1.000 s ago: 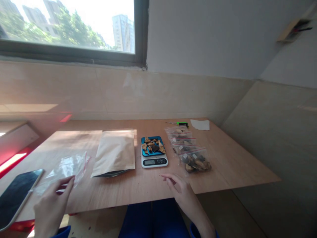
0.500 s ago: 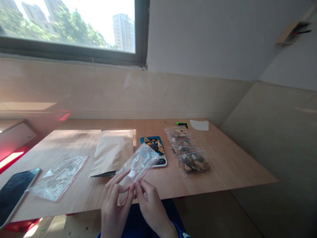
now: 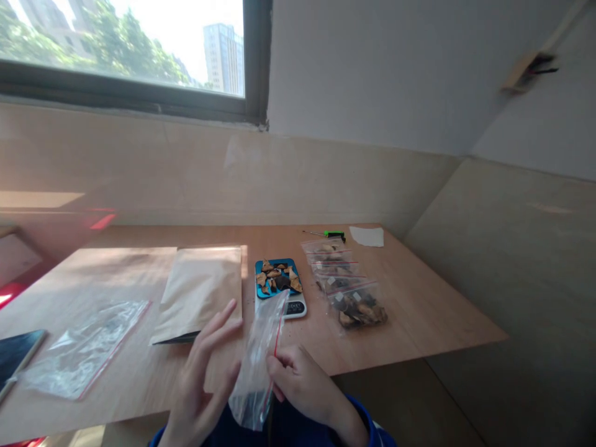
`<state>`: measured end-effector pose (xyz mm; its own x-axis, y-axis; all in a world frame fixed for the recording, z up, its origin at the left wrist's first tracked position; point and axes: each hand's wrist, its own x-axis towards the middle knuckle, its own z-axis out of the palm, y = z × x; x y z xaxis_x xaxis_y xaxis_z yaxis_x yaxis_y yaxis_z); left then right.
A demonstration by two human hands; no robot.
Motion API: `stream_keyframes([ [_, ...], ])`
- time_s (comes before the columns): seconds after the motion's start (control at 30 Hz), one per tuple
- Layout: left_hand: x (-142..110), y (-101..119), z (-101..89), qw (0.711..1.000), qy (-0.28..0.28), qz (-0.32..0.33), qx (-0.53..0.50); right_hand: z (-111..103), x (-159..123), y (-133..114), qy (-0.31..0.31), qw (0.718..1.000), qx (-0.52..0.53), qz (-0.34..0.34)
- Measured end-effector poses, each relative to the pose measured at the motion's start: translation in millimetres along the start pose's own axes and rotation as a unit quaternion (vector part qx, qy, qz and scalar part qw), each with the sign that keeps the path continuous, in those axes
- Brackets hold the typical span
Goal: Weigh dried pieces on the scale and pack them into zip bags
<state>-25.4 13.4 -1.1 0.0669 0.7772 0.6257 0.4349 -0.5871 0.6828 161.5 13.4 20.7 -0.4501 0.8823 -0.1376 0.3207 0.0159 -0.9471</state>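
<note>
Right hand: the right hand (image 3: pixel 302 388) has a narrow grip, pinching the clear zip bag (image 3: pixel 256 366) at its red-lined edge.
Left hand: the left hand (image 3: pixel 200 379) stands open with its fingers (image 3: pixel 218 323) spread, just beside the bag; it may touch the lower part (hard to say from this angle).
Bag: it hangs upright between the hands, above the bench's front edge, its top corner overlapping the front of the kitchen scale (image 3: pixel 293 305). A dark patch shows low in the bag, perhaps the person's clothing seen through the plastic.
In the way: the scale sits just ahead of the bag, with dried dark-and-tan pieces on its blue tray (image 3: pixel 274 276). The kraft paper pouch (image 3: pixel 198 292) lies just beyond the left hand, a dark strip (image 3: pixel 181 338) poking from its near end.
Around: a flat clear zip bag (image 3: pixel 84 351) lies left of the pouch, with a phone (image 3: pixel 16 351) at the bench's left edge. A row of filled zip bags (image 3: pixel 342 288) runs right of the scale, and a green-handled screwdriver (image 3: pixel 333 234) and a white paper sheet (image 3: pixel 367 236) lie near the far edge.
Edges: the bench (image 3: pixel 419 310) meets the wall at the back, under a window (image 3: pixel 121 56); its near edge passes right by both hands.
Room: only a narrow gap separates the pouch from the scale.
</note>
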Motion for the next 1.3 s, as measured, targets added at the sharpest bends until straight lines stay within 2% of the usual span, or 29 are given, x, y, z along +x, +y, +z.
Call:
stream_keyframes([
  [0.1,-0.6,3.7,7.5,0.995,-0.093,0.035,-0.021,-9.2,3.1,-10.3,-0.055,0.997,-0.025,-0.049],
  [0.2,-3.0,3.4,21.0,0.993,-0.091,0.029,-0.068,-14.7,11.1,-14.3,-0.087,0.991,-0.026,-0.096],
  [0.33,-13.8,-3.5,35.6,0.997,0.018,-0.011,-0.076,-20.3,19.9,-13.7,-0.088,0.989,-0.039,-0.109],
  [0.43,-18.2,-8.7,36.6,0.990,0.116,-0.057,-0.056,-24.9,18.6,-12.1,-0.069,0.992,-0.088,-0.056],
  [0.53,-14.6,-11.9,31.4,0.965,0.225,-0.122,-0.048,-31.7,14.0,-10.0,-0.040,0.992,-0.115,-0.010],
  [0.63,-6.8,-13.9,27.2,0.947,0.284,-0.146,-0.044,-45.3,16.5,-3.2,-0.018,0.990,-0.125,-0.058],
  [0.67,-4.1,-14.7,27.1,0.946,0.285,-0.148,-0.045,-52.1,20.7,1.1,-0.003,0.987,-0.130,-0.091],
  [0.73,1.4,-16.1,28.8,0.947,0.278,-0.154,-0.049,-68.5,35.2,13.0,0.068,0.973,-0.161,-0.148],
  [0.8,7.3,-17.2,32.3,0.946,0.273,-0.163,-0.052,-85.7,55.8,28.6,0.178,0.943,-0.232,-0.159],
  [0.83,10.3,-17.4,34.4,0.946,0.274,-0.166,-0.054,-93.3,67.1,37.1,0.196,0.931,-0.271,-0.148],
  [0.9,15.9,-17.0,38.4,0.944,0.271,-0.175,-0.062,-104.4,88.7,54.1,0.173,0.923,-0.324,-0.115],
  [1.0,20.5,-14.6,42.8,0.940,0.269,-0.190,-0.084,-109.3,112.5,75.9,0.129,0.922,-0.354,-0.091],
  [1.13,19.5,-13.0,45.8,0.932,0.278,-0.210,-0.103,-106.3,125.0,93.6,0.155,0.920,-0.341,-0.114],
  [1.3,18.4,-16.5,48.6,0.928,0.272,-0.228,-0.113,-108.2,125.3,95.7,0.187,0.922,-0.300,-0.157],
])
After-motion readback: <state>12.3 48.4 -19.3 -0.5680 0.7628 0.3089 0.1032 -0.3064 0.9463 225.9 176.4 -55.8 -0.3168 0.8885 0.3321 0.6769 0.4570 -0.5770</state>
